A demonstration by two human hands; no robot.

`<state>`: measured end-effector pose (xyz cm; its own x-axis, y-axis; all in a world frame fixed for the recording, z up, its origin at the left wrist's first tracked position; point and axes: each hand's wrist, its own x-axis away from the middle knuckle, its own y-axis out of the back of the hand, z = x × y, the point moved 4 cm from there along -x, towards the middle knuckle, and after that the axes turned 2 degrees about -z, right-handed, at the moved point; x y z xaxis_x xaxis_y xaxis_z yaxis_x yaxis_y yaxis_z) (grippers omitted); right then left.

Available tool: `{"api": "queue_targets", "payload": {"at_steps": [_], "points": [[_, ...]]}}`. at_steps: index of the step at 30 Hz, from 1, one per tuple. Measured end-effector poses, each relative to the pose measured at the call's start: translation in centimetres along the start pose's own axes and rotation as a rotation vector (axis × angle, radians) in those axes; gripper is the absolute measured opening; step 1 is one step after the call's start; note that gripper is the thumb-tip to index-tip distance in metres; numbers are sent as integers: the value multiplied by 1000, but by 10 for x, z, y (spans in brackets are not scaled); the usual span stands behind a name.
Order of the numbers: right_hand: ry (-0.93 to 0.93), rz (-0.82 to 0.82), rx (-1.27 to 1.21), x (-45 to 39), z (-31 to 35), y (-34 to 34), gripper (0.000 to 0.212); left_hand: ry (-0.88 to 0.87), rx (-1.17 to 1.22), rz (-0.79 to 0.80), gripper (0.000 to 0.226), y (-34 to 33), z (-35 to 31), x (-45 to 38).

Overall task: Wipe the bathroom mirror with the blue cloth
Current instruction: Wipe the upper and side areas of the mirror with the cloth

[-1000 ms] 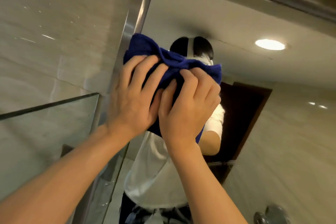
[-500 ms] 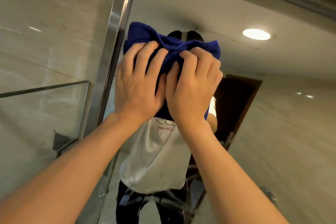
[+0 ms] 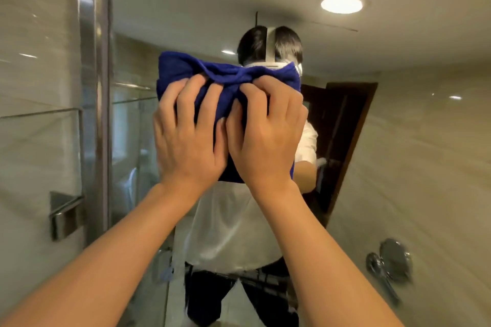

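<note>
The bunched blue cloth (image 3: 186,69) is pressed flat against the bathroom mirror (image 3: 398,141), a little left of its middle. My left hand (image 3: 186,135) and my right hand (image 3: 268,135) lie side by side on the cloth with fingers spread and curled into its folds, thumbs touching. The mirror shows a person in a white shirt and dark trousers behind the cloth, plus a ceiling light and a dark door. The cloth's lower part is hidden by my hands.
The mirror's metal frame edge (image 3: 102,114) runs vertically at left. Beyond it is a tiled wall with a glass shelf (image 3: 39,114) and its metal bracket (image 3: 63,215). A round chrome vanity mirror (image 3: 393,260) on an arm shows at lower right.
Both hands have slid the cloth down and to the right across the mirror, away from the frame edge. The view has dropped, and the head in the reflection now shows above the cloth.
</note>
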<state>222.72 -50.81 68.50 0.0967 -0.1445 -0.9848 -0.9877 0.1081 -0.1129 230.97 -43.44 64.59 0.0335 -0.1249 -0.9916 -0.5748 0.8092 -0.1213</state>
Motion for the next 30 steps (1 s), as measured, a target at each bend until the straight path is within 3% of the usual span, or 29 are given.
{"api": "queue_targets", "payload": {"at_steps": [19,30], "points": [[-2,-36,102,0,-120,96,17,-7,26,47,41,-28,-152,2],[-23,-70,158,7,-228,177,19,-55,135,49,41,-51,-284,1]]}}
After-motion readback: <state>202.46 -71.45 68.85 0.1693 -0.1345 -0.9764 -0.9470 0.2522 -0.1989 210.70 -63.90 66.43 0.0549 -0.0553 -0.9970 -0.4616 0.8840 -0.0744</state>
